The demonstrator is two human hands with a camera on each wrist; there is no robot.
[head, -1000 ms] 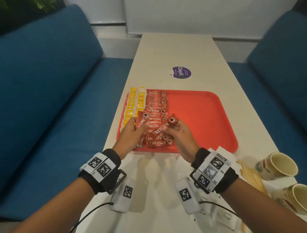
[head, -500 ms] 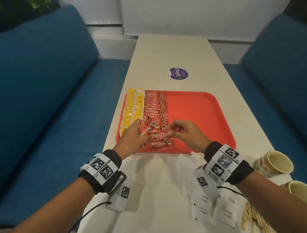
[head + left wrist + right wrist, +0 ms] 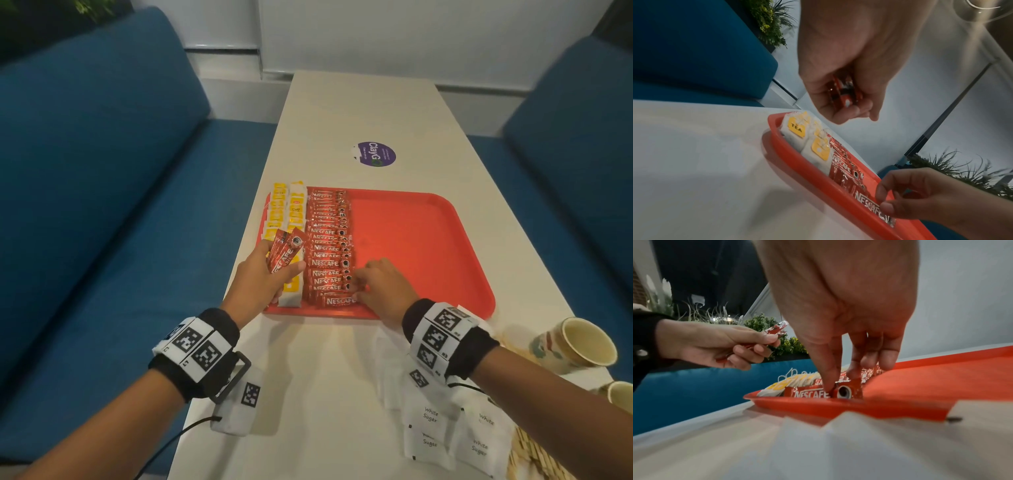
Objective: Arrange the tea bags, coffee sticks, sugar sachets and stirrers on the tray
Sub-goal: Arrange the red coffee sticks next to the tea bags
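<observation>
The left hand (image 3: 263,274) is raised above the near left corner of the red tray (image 3: 428,240), its thumb and curled fingers gripping two loose coffee sticks (image 3: 286,253) that fan upward. The right hand (image 3: 380,287) reaches down onto the tray, its thumb and fingertips (image 3: 828,382) pinching the end of the nearest coffee stick (image 3: 337,301) in the laid-out column of coffee sticks (image 3: 329,246); that column overlaps too tightly for me to count, more than a dozen at a guess. Left of it lie two columns of tea bags (image 3: 287,212) with yellow tags, also too overlapped to count, their near ends hidden behind the left hand. The right half of the tray is bare. On the white table (image 3: 359,109) near the right wrist sit white sugar sachets (image 3: 430,416); four show printed labels, others are tucked under the arm. Wooden stirrers (image 3: 524,459) are cut off at the lower right edge. Two paper cups (image 3: 575,346) stand at the right, one only partly in view.
</observation>
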